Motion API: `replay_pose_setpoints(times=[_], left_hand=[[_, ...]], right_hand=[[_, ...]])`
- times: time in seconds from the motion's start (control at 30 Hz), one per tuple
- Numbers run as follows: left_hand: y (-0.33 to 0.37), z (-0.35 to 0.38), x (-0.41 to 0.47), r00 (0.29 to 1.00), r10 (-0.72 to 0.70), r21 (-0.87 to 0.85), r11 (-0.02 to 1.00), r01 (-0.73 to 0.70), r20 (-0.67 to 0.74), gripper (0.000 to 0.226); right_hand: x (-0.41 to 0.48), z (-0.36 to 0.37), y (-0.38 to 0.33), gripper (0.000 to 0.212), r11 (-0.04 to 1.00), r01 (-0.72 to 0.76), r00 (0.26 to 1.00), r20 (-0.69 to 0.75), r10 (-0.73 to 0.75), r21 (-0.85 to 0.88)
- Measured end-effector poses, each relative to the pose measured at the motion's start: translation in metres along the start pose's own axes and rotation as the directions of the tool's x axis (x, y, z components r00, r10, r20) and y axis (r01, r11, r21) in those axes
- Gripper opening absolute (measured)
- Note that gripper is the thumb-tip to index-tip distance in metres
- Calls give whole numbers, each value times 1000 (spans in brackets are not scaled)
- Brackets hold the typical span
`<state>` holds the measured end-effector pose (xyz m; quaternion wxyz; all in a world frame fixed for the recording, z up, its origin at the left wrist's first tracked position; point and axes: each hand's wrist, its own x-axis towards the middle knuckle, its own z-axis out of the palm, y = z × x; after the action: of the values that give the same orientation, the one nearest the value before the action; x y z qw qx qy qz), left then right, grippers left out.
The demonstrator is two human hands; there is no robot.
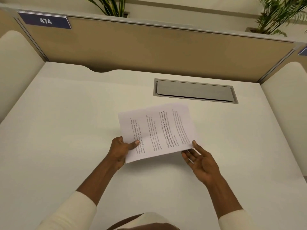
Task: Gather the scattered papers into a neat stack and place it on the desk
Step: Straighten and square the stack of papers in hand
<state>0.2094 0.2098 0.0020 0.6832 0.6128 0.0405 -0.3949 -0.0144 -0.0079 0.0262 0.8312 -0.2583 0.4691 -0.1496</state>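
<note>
A stack of white printed papers (pixel 157 131) hangs a little above the white desk (pixel 66 130), near its middle, turned sideways so the text lines run away from me. My left hand (pixel 120 149) grips the stack's near left corner, thumb on top. My right hand (pixel 199 161) is at the near right corner with its fingers spread, the thumb tip touching the edge and the fingers under it. The sheets look roughly aligned; I cannot tell how many there are.
A grey cable hatch (pixel 195 91) is set into the desk behind the papers. A tan partition (pixel 149 52) with a blue "474" label (pixel 45 21) closes the back, cream side panels flank the desk, and plants (pixel 109 5) stand beyond.
</note>
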Motion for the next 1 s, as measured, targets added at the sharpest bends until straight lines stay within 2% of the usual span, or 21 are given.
replay_pose_setpoints(times=[0.07, 0.2, 0.37, 0.47, 0.53, 0.7, 0.83, 0.93, 1.0], left_hand=[[-11, 8, -3, 1000, 0, -66, 998, -2, -30, 36], [-30, 27, -11, 1000, 2, -127, 992, -6, -30, 39], [-43, 45, -25, 999, -15, -133, 991, 21, 46, 40], [-41, 44, -27, 989, -74, -151, 984, 94, 130, 45], [-39, 39, -25, 979, -107, -113, 985, 128, 174, 42], [-21, 15, -8, 985, -128, -112, 984, 141, 117, 37], [12, 1, 6, 964, -117, 139, 987, 86, 238, 58], [39, 10, 15, 929, -139, 319, 947, 24, 343, 40], [53, 20, 18, 895, -161, 374, 928, -7, 415, 38]], right_hand=[[-5, 13, 12, 40, 999, -3, 1000, 10, 3, 43], [-15, 40, 40, 39, 990, 126, 992, 8, -125, -66], [-12, 52, 48, 49, 928, 353, 906, -201, -371, -123], [-10, 46, 41, 51, 897, 399, 877, -206, -434, -190], [-10, 38, 33, 53, 895, 395, 885, -176, -432, -210], [-14, 13, 3, 52, 869, 387, 914, -2, -407, -308], [-19, 0, -20, 46, 833, 378, 926, 160, -343, -405], [-18, 1, -33, 44, 794, 388, 920, 246, -304, -469], [-16, 7, -37, 42, 767, 399, 914, 282, -292, -502]])
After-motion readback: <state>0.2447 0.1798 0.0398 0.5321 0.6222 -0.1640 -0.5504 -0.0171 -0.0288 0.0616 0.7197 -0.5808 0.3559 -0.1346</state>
